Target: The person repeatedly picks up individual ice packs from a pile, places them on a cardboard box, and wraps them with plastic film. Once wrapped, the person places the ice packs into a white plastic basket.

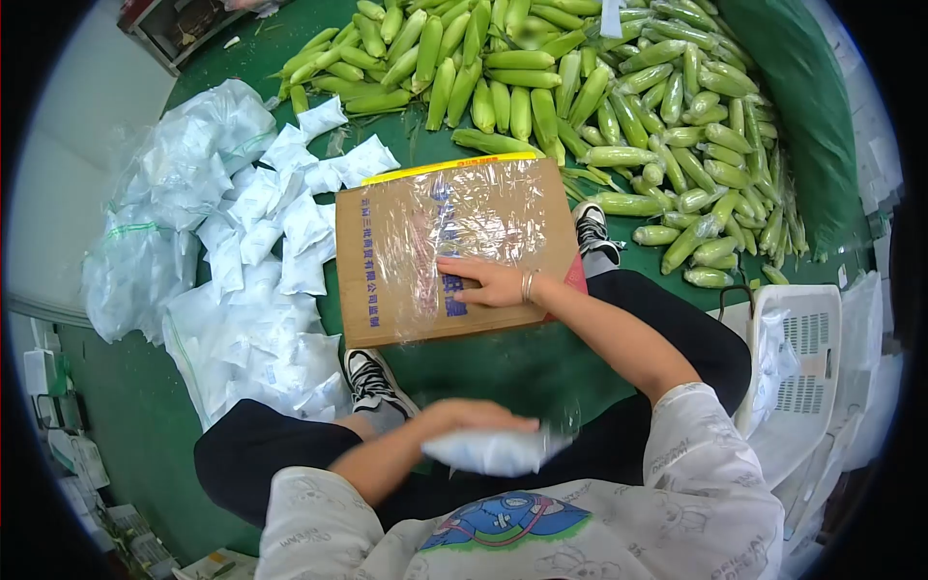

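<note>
A cardboard box (391, 222) with blue print and clear tape over its top lies on the floor between my feet. My right hand (488, 282) lies flat on it, fingers stretched out toward the left. Close to my lap, my left hand (474, 416) is closed on a white ice pack (498, 452); both are smeared by motion. To the left of the box lies a heap of similar white packs (256, 198), some loose and some inside clear plastic bags (159, 184).
Green ears of corn (522, 60) cover the floor beyond the box; those at the right (725, 155) are wrapped in clear plastic. A dark green sheet (807, 126) borders them. A white plastic basket (797, 358) stands at my right. Yellow packaging (449, 166) edges the box's far side.
</note>
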Action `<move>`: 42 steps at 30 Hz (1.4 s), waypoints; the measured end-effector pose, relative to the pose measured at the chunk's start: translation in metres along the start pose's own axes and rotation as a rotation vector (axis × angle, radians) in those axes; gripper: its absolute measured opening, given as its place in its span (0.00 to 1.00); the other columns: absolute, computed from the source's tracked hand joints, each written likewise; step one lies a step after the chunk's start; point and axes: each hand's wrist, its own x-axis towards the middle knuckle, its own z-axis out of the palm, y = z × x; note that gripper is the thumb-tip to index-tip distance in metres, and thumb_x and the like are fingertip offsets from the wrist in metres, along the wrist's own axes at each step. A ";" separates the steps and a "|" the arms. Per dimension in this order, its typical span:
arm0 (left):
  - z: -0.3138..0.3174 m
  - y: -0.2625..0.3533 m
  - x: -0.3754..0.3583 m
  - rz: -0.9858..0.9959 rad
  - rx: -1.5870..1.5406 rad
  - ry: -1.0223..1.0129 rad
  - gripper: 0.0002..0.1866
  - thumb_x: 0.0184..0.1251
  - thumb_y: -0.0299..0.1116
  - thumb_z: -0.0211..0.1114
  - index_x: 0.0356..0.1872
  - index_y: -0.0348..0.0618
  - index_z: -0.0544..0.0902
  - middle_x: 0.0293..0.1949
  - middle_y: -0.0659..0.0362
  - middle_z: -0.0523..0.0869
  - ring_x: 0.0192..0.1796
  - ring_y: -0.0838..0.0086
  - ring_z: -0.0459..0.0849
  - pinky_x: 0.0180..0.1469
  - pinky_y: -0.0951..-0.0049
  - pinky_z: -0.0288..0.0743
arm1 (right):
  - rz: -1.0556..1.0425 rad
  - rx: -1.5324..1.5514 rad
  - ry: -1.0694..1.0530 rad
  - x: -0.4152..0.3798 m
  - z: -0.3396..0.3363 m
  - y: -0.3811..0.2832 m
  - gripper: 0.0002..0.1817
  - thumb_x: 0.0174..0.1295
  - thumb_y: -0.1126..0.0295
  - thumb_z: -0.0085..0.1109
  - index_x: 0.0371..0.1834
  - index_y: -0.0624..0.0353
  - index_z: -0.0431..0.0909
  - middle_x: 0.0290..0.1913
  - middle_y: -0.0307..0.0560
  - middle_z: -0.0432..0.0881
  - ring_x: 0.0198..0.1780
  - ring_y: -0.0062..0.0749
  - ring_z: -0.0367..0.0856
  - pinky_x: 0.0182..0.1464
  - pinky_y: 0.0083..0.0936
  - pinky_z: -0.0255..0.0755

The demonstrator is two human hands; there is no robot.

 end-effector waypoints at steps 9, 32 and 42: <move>0.052 -0.050 0.028 0.853 -1.427 -0.228 0.41 0.72 0.69 0.35 0.54 0.37 0.76 0.40 0.45 0.85 0.29 0.58 0.86 0.24 0.63 0.81 | 0.199 0.247 0.291 -0.117 0.062 -0.153 0.19 0.74 0.57 0.48 0.50 0.64 0.77 0.45 0.46 0.85 0.48 0.34 0.84 0.51 0.33 0.75; 0.024 0.042 0.009 0.169 -0.489 -0.119 0.39 0.69 0.73 0.36 0.52 0.47 0.77 0.26 0.55 0.83 0.20 0.79 0.81 0.15 0.81 0.72 | 0.209 -0.578 1.019 -0.172 0.069 -0.246 0.08 0.47 0.68 0.70 0.23 0.55 0.78 0.22 0.46 0.78 0.22 0.45 0.78 0.26 0.38 0.71; 0.097 0.268 0.018 1.174 0.912 1.104 0.22 0.51 0.26 0.61 0.51 0.31 0.78 0.48 0.43 0.82 0.50 0.57 0.84 0.46 0.60 0.80 | 0.824 -0.739 1.551 -0.458 -0.107 -0.246 0.17 0.70 0.64 0.54 0.25 0.63 0.73 0.24 0.39 0.76 0.29 0.22 0.72 0.34 0.24 0.66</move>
